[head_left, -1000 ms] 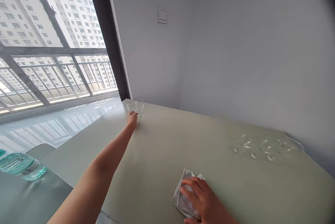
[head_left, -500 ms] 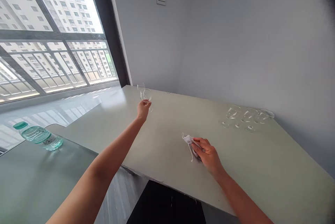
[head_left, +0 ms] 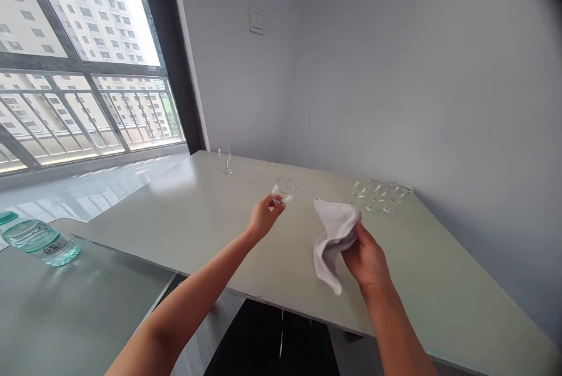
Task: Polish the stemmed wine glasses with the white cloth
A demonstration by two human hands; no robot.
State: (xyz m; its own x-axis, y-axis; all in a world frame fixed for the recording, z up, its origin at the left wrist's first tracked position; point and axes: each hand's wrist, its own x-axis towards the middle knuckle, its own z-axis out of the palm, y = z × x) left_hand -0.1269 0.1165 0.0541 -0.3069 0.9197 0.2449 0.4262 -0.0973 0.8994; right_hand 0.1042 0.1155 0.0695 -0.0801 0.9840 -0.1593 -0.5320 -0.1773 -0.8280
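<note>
A clear wine glass is upright in my left hand, whose fingers are closed on it low down, hiding its stem. My right hand grips a white cloth that hangs loosely over the table, to the right of the glass. Another wine glass stands alone near the far left corner. On the right by the wall, several more wine glasses stand close together, their lower parts faint against the tabletop.
The pale table meets the grey wall at the back. At left, a water bottle with a green cap lies on a lower glass-like surface. A window rises behind it. Something black is below the table's front edge.
My left hand has brought one glass from the far left corner towards the middle. My right hand has lifted the crumpled cloth, which now hangs open. The camera view has shifted slightly.
</note>
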